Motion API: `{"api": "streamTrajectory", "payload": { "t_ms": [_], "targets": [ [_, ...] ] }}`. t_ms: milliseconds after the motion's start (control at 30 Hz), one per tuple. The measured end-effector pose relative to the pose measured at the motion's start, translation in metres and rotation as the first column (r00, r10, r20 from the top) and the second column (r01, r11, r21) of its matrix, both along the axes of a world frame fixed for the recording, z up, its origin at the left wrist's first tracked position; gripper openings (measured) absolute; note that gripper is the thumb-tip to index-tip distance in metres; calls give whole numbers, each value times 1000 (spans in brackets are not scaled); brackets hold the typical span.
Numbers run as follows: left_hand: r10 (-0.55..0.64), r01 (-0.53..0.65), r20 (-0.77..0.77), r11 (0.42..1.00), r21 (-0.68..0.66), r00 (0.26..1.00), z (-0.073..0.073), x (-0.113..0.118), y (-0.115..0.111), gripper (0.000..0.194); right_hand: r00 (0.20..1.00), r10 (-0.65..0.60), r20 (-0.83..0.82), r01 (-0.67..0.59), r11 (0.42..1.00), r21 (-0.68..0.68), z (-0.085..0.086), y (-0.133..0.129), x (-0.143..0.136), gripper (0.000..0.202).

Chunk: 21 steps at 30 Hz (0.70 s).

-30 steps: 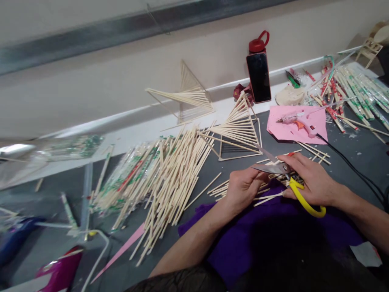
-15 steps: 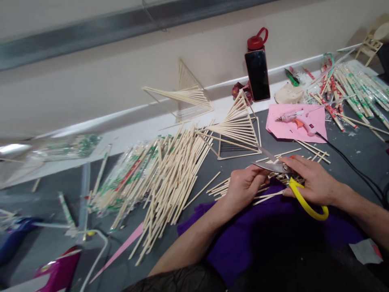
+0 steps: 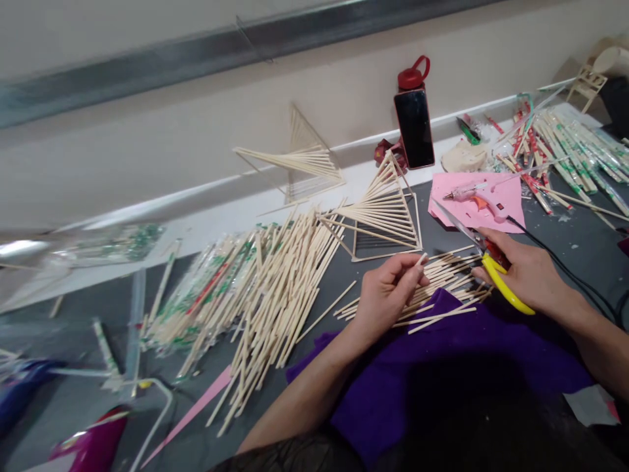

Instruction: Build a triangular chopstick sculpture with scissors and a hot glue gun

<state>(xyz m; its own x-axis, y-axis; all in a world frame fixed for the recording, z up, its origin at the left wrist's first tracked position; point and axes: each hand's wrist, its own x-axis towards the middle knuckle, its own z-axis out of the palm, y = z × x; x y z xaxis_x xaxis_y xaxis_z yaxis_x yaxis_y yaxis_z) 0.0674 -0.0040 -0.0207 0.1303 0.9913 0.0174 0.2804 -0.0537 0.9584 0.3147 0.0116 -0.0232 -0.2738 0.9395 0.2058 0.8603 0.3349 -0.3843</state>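
My left hand is closed, pinching a short pale stick whose tip shows above the thumb. In my right hand is a pair of scissors with yellow handles, the blades pointing up and left, apart from the left hand. Loose wooden sticks lie between and below the hands, some over purple cloth. Just beyond the left hand stands a twisted stick frame.
A large heap of chopsticks lies left of my hands, beside wrapped ones. A glue gun rests on pink paper, its cord running right. At the wall stand a second stick frame and a phone against a red-capped bottle.
My right hand has moved the scissors right, away from my left hand. The left hand has turned slightly, and the short stick's pale end now shows at its fingertips.
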Motion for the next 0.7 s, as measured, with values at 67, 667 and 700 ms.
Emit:
{"api": "streamTrajectory", "payload": {
  "t_ms": [67,667,700],
  "targets": [
    [12,-11,48,1000,-27,999,0,1,1,25,988,-34,148,36,999,-11,-2,-1,5,52],
    [-275,280,54,949,-148,960,2,6,-8,63,873,420,248,-481,825,296,26,-18,-17,30],
    [-303,307,48,940,-146,952,3,6,-9,65,849,462,256,-525,790,316,27,-18,-23,30]
  ]
}}
